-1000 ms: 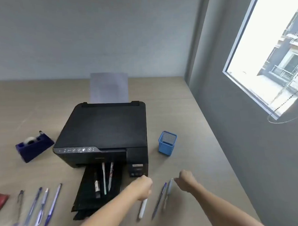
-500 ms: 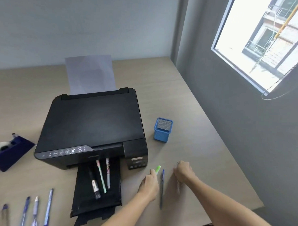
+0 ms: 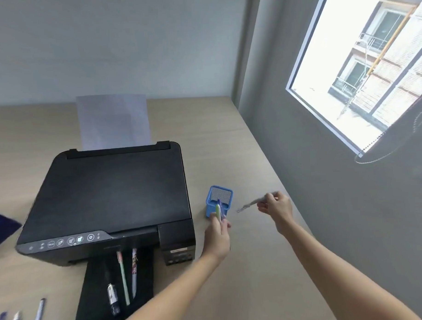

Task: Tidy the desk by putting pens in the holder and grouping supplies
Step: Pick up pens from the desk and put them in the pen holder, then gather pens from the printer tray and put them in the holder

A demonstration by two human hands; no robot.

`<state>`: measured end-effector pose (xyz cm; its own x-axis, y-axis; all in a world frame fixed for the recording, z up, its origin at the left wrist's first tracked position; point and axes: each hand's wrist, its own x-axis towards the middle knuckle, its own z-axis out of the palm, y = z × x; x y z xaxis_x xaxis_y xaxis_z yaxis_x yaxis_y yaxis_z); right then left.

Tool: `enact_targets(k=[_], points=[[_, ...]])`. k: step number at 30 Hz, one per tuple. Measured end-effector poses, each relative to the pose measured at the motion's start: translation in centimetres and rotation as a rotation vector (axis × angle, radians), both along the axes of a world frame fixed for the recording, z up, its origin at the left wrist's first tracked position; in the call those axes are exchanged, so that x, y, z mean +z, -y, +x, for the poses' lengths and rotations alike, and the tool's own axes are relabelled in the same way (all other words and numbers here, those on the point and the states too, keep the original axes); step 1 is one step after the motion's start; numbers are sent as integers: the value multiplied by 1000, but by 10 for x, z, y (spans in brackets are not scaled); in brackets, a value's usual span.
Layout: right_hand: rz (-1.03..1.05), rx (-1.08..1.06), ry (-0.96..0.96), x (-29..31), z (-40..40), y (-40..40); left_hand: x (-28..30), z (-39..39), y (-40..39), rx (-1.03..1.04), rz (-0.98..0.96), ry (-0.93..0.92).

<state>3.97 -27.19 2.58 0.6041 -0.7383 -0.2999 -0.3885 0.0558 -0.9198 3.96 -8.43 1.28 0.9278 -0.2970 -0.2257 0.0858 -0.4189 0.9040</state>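
A blue mesh pen holder stands on the desk right of the black printer. My left hand is shut on two pens, one with a green end and one blue, their tips at the holder's front rim. My right hand is right of the holder, shut on a grey pen that is blurred and points left. Three pens lie on the printer's black output tray. More pens lie at the bottom left.
A sheet of paper stands in the printer's rear feed. A dark blue tape dispenser is cut off at the left edge. The grey wall runs along the desk's right side, with a window.
Both hands have lifted off the desk with their pens and moved up toward the holder. The left hand now holds the blue pen too. The camera has tilted up.
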Motion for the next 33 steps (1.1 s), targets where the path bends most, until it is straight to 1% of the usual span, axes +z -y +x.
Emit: enact_targets(k=[2, 4, 5, 7, 9, 11, 13, 15, 16, 18, 20, 21, 23, 25, 27, 28, 29, 31, 32, 33], points=[[11, 44, 41, 7, 23, -2, 17, 35, 22, 169, -179, -13], [-15, 103, 44, 10, 41, -5, 26, 66, 41, 302, -258, -47], [-58, 137, 26, 8, 46, -7, 22, 75, 49, 342, -257, -77], [-183, 217, -44, -3, 52, -20, 8, 83, 51, 365, -170, -128], [-276, 249, -113, -13, 54, -28, -10, 86, 55, 310, -49, -128], [-315, 520, -154, -25, 78, -52, -14, 91, 31, 477, 27, -92], [-379, 529, -177, -23, 78, -41, -8, 93, 41, 430, 38, -103], [-451, 506, -182, -25, 78, -20, -5, 87, 60, 318, 56, -122], [-472, 527, -187, -27, 80, -12, 4, 79, 61, 282, 66, -97], [-509, 545, -175, -25, 83, -14, 27, 63, 45, 237, 71, 42], [-544, 504, -72, -16, 78, -27, 40, 36, 15, 105, 24, 180], [-581, 475, 16, -12, 69, -35, 47, 16, -2, 25, -18, 219], [-686, 496, 245, 2, 43, -56, 50, -18, -46, -64, -66, 223], [-802, 660, 438, 12, 12, -85, 40, -43, -105, -38, 1, 226], [-894, 910, 553, 9, -16, -116, 17, -54, -168, 170, 158, 259], [-905, 1049, 565, 2, -26, -132, 4, -52, -195, 298, 271, 255], [-903, 1185, 553, -6, -34, -148, -11, -47, -217, 398, 380, 214], [-908, 1388, 473, -21, -43, -183, -28, -33, -240, 511, 569, 34], [-907, 1436, 414, -28, -44, -201, -34, -25, -244, 506, 626, -53], [-905, 1451, 352, -33, -43, -220, -39, -17, -247, 471, 638, -125]])
